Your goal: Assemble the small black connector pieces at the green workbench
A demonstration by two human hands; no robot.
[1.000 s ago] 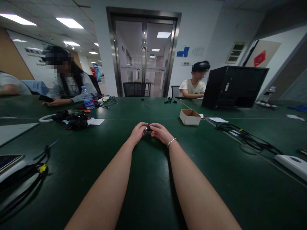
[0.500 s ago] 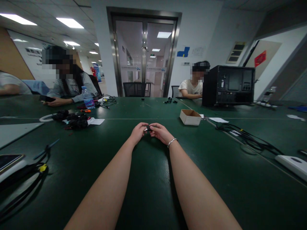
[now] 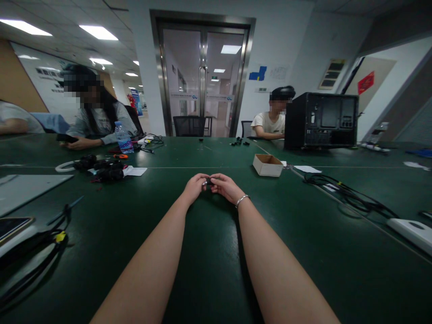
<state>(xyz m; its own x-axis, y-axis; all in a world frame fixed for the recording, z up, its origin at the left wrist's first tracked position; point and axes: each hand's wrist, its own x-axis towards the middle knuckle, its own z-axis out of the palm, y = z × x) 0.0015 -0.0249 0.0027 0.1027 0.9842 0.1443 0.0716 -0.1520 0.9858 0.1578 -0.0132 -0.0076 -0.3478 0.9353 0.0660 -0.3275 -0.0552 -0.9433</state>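
My left hand [image 3: 195, 188] and my right hand [image 3: 225, 186] meet over the middle of the green table [image 3: 209, 252]. Between their fingertips is a small black piece with a shiny silver end [image 3: 208, 182]. Thumb and fingers of both hands are closed on it, the silver end lying on the left hand's side. Fingers cover most of the piece, and it is too small to tell its kind. A silver bracelet [image 3: 242, 200] circles my right wrist.
An open cardboard box [image 3: 268, 166] stands ahead to the right, before a black computer case [image 3: 322, 121]. Coiled black cables [image 3: 351, 195] lie at right, more cables [image 3: 37, 256] at left. A bottle [image 3: 123, 137] and black parts [image 3: 104, 167] are far left. Two people sit opposite.
The grey panel at the left edge of the table has shifted a little to the right. My hands and the small black piece stay almost where they were.
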